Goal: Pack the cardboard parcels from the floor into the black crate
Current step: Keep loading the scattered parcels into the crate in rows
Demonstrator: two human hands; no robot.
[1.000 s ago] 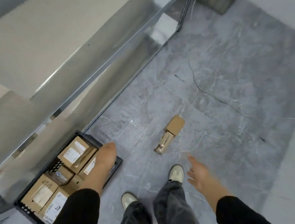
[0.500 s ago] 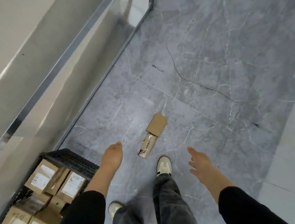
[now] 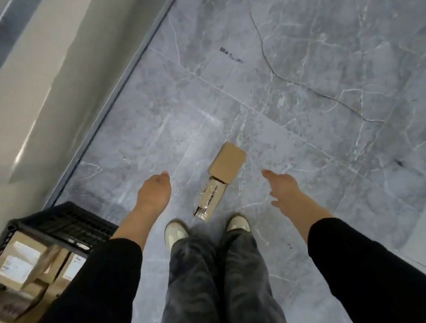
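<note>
Head view shows the square parcel (image 3: 227, 161) and long taped parcel (image 3: 210, 199) touching end to end on the floor (image 3: 305, 88). Left hand (image 3: 153, 190) and right hand (image 3: 282, 183) hang loose, holding nothing. Snatching both together may drop one beside the crowded black crate (image 3: 62, 223).

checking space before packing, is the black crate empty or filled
Mostly filled: labelled parcels cover the visible inside of the black crate; a sleeve hides the rest.

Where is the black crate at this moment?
Head view, lower left: the black crate stands on the floor, partly hidden by the left sleeve, holding labelled parcels.
</note>
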